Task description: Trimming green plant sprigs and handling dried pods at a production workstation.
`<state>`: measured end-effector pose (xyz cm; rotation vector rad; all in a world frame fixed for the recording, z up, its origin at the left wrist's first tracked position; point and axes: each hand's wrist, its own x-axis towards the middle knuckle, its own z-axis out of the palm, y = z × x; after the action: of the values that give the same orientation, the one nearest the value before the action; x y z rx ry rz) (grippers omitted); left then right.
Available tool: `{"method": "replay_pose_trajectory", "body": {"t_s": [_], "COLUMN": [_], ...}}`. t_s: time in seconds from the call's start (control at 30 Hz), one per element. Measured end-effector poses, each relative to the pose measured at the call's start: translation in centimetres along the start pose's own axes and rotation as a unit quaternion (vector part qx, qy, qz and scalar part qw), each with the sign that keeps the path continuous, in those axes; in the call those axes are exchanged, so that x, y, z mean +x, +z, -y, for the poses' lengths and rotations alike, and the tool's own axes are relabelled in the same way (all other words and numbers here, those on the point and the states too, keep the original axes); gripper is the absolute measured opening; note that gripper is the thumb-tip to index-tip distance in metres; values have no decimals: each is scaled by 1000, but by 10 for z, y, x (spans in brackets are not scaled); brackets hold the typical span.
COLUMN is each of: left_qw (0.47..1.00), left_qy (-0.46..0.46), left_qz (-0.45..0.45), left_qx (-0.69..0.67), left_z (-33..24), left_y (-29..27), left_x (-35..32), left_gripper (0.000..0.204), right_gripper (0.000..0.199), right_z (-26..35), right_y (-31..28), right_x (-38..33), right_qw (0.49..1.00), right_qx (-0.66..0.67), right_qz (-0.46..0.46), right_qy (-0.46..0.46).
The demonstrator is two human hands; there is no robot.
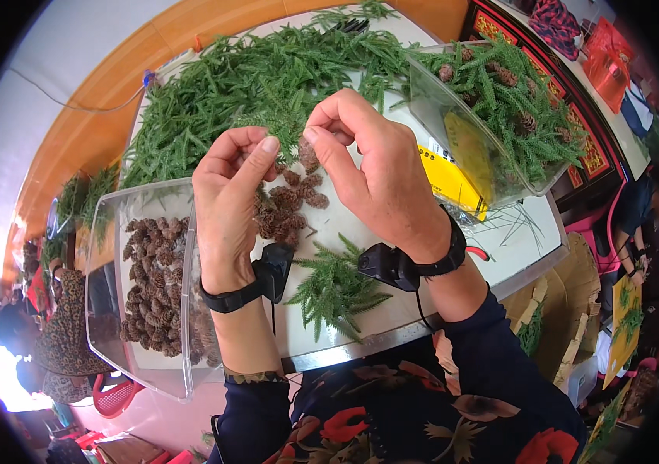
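My left hand point(229, 185) is closed in a pinch at the edge of a green artificial pine sprig point(287, 116). Opposite it, my right hand point(380, 174) pinches thumb to forefinger beside a brown pine cone point(309, 157), which shows just under the fingertips. The fingers partly hide how sprig and cone meet. Below both hands a small heap of loose pine cones point(287, 201) lies on the white table point(268, 340). Closer to me is a separate bunch of green sprigs point(335, 290).
A clear bin of pine cones point(155, 286) stands at the left. Green sprigs point(268, 73) cover the table's far side. At the right, another clear bin point(430, 93) holds sprigs with cones; near it are thin wires point(507, 224) and a red-handled tool point(478, 253).
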<state>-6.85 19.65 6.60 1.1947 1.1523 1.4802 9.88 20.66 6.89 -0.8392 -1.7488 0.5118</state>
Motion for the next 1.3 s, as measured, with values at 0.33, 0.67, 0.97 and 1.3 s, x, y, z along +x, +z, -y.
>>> {"method": "replay_pose_trajectory", "body": {"t_s": [0.33,0.67,0.97,1.3], "left_qw": [999,999,999,999], "left_qy": [11,14,-1,0], "left_qz": [35,42,24,16], "left_qx": [21,-30,-26,29], "left_z": [5,0,1,1], "left_y": [-5,1,1,-1], "left_x": [0,-1,-2,-1], "left_gripper": [16,18,20,17], "right_gripper": [7,7,6,8], "right_z": [6,-1,1,2], "right_y": [-4,-1,0,2], "right_x": [1,0,-2,-4], "right_qw": [1000,1000,998,995], "right_qx": [-2,-2,-49,-85], "right_qz": [-11,2,8,18], "right_qy": [-11,-8,-28,-45]}}
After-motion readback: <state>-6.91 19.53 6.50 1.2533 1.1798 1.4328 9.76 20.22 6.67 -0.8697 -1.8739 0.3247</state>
